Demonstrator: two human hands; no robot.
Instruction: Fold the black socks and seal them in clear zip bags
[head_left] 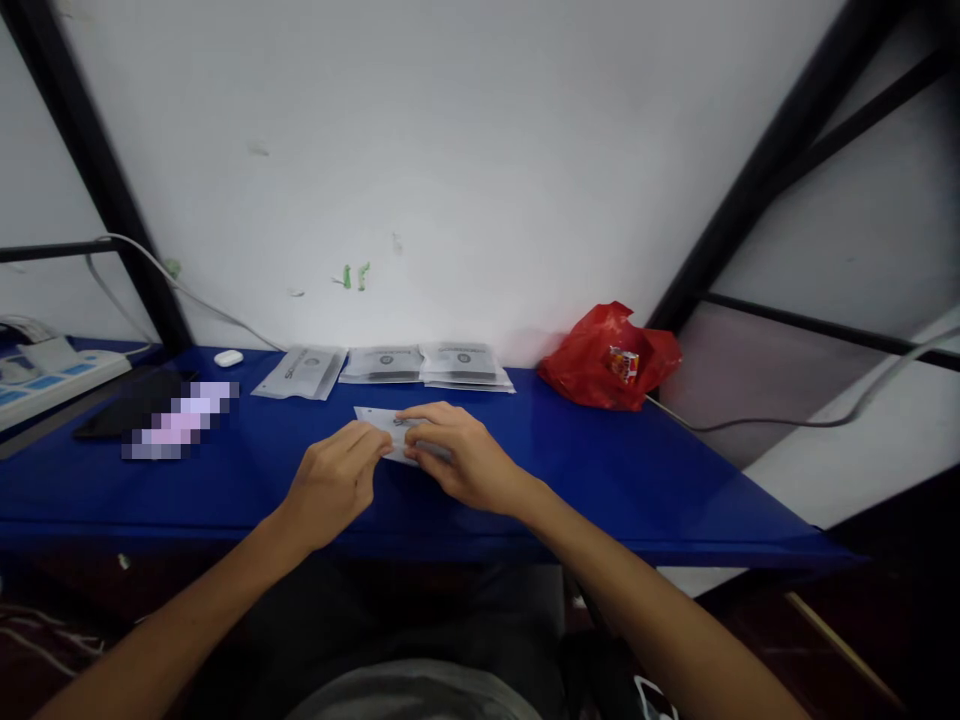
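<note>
A whitish, translucent flat packet [397,447] with dark print lies in front of me near the middle of the blue table. At its near left edge my left hand [335,480] is closed, with thumb and fingertips pinched on the packet's border. My right hand [469,462] lies over the packet's right part with curled fingers gripping it, hiding much of the print. Behind it, along the wall, similar printed packets lie in a row: a left packet [304,372], a middle packet [382,363] and a right stack of packets [465,366].
A red plastic bag [592,355] sits at the back right, with a cable [750,425] beside it. On the left are a white earbud case [228,357], a dark tablet-like slab [112,405], a pixelated area and a power strip [67,380]. The blue table's [600,500] front edge is close to my body.
</note>
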